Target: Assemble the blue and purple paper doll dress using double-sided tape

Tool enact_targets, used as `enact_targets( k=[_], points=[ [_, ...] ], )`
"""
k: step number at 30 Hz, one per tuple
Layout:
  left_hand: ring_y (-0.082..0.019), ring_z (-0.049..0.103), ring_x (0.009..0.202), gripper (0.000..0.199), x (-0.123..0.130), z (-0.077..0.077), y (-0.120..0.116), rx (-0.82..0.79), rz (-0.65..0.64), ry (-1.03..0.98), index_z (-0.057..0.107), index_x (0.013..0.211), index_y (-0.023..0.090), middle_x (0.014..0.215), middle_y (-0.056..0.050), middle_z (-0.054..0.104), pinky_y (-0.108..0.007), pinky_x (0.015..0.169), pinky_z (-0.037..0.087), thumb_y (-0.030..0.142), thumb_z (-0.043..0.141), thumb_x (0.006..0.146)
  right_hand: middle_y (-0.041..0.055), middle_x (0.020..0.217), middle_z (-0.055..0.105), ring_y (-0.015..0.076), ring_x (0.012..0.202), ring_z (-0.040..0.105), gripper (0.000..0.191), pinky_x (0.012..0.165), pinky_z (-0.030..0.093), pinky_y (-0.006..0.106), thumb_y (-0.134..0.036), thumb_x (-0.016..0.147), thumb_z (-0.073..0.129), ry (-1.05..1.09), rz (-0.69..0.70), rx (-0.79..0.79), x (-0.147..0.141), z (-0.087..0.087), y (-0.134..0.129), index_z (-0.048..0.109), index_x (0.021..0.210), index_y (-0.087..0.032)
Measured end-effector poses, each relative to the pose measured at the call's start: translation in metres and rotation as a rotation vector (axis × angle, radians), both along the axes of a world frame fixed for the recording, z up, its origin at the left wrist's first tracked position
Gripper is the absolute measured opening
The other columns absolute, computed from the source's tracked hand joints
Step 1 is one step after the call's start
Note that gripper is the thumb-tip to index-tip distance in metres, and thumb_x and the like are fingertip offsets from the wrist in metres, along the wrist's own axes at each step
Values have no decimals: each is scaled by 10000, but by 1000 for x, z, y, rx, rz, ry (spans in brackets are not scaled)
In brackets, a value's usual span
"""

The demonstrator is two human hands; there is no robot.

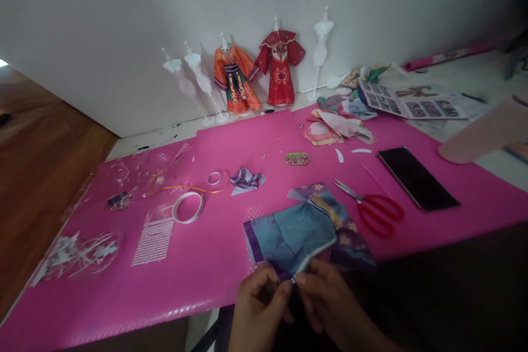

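Note:
A small blue garment (297,231) with purple trim and a white edge lies at the front of the pink table cover. My left hand (262,300) pinches its lower purple corner between thumb and fingers. Close beside it, my right hand (325,291) grips the white edge of the same garment, the two thumbs nearly touching. Purple flowered fabric (350,236) spreads out to the garment's right. Red-handled scissors (377,212) rest just beyond that, blades partly apart. Behind the garment lies a crumpled purple scrap (246,180).
Tape rolls (188,208), a bead sheet (153,241) and clear bags lie left. A phone (417,177) and pink cylinder (482,132) stand or lie right. Dressed and bare mannequins (281,66) line the wall; fabric pieces (336,125) and a booklet (416,104) are at back right.

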State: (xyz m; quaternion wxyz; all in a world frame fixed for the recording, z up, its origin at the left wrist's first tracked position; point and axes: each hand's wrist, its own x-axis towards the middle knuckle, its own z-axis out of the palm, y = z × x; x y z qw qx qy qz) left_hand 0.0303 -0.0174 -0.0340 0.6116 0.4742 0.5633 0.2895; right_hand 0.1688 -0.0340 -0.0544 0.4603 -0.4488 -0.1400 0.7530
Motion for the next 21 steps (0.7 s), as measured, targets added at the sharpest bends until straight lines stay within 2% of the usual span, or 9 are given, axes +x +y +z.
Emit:
enact_targets(
  k=[9,14,17,21],
  points=[
    [-129,570,485,254,-17,-6,-3,26,-18,4,586,640,184,495,13,619,-210,534,430,353,680,805,-94,397,404,32,310,294,493,299,204,163,-614,624,761,67,-25,-63,-11,-5,-4,528,619,-179],
    [-140,566,482,267,-21,-7,0,57,29,10,583,619,196,461,18,624,-223,557,434,375,688,788,-94,440,425,31,342,315,496,320,231,156,-603,617,784,33,-150,-137,-4,0,-1,517,648,-186],
    [-148,564,472,264,-20,-6,1,65,38,12,588,602,199,447,16,626,-231,553,430,374,693,769,-97,433,415,29,341,303,507,319,227,157,-598,598,801,18,-168,-147,-1,1,0,500,634,-191],
    [-143,551,473,260,-17,1,1,91,150,58,576,553,205,428,24,605,-230,562,425,339,694,741,-97,445,433,25,346,291,506,323,226,156,-585,591,814,8,-211,-168,3,1,1,497,650,-194]
  ],
)
